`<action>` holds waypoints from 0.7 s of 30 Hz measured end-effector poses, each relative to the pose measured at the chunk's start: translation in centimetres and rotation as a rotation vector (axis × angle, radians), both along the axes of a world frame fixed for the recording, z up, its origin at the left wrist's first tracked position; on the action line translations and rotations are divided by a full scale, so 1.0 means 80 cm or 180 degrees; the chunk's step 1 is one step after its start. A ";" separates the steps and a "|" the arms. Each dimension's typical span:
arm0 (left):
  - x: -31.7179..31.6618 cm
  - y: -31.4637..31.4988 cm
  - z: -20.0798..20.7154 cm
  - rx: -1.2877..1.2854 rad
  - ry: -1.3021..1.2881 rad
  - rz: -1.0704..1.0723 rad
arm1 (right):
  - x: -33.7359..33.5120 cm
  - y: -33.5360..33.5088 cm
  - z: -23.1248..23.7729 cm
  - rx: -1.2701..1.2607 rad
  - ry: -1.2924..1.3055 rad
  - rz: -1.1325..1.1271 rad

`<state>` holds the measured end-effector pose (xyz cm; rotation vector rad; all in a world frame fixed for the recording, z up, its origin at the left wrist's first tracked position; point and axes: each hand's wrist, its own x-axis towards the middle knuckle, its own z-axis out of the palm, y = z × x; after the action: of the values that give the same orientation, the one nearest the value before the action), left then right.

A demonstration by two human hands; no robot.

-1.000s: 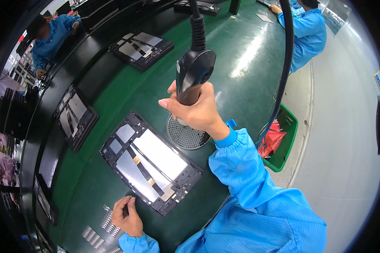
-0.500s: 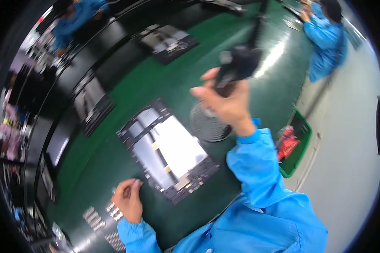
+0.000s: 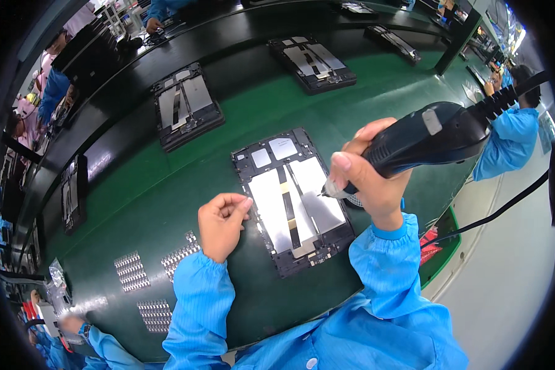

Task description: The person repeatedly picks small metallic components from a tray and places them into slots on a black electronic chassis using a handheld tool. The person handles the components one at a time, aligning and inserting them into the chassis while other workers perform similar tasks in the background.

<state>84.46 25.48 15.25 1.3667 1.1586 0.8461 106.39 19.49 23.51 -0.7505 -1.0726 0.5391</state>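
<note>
An opened flat electronic device like a tablet (image 3: 268, 213), with silver plates in a black frame, lies on the green table before me. My right hand (image 3: 379, 188) is wrapped round a black electric screwdriver (image 3: 428, 142) with a ribbed cord sleeve. Its tip points down and left, over the device's right side; whether it touches cannot be told. Beside the device's left edge, my left hand (image 3: 221, 227) has thumb and fingertips pinched together; anything between them is too small to name. A round grooved plate (image 3: 355, 200) is mostly hidden behind my right hand.
Strips of small metal parts (image 3: 131, 271) lie left of my left forearm. Similar devices (image 3: 187, 108) line the far side. At right hang a green bin (image 3: 453, 253) with red contents and a black cable (image 3: 499, 216). Co-workers' sleeves (image 3: 505, 142) show at right and lower left.
The screwdriver has swung down to the device, its tip now over the right side. My left hand has moved up and right to the device's left edge. My view has turned.
</note>
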 end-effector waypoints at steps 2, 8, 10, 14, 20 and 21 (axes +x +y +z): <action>0.005 0.011 0.000 0.0048 -0.0004 -0.0053 | -0.014 0.006 0.004 0.0081 0.0061 0.0223; 0.006 0.023 -0.008 -0.0079 -0.0134 -0.0257 | -0.056 0.026 0.014 -0.0143 -0.0146 0.0490; 0.002 0.028 0.001 -0.0321 -0.0230 -0.0433 | -0.072 0.034 0.014 -0.0284 0.0060 0.0617; 0.002 0.032 0.010 -0.0696 -0.0414 -0.0727 | -0.080 0.052 0.006 -0.0482 0.0031 0.0934; 0.014 0.033 0.017 -0.0702 -0.0155 -0.0805 | -0.076 0.067 -0.004 -0.0206 -0.0374 0.0790; 0.016 0.033 0.017 -0.0686 -0.0142 -0.0788 | -0.076 0.068 -0.005 -0.0304 -0.0348 0.0801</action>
<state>85.77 28.13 16.59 1.2745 0.9908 0.5551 100.27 24.96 23.10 -0.7392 -1.2589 0.7751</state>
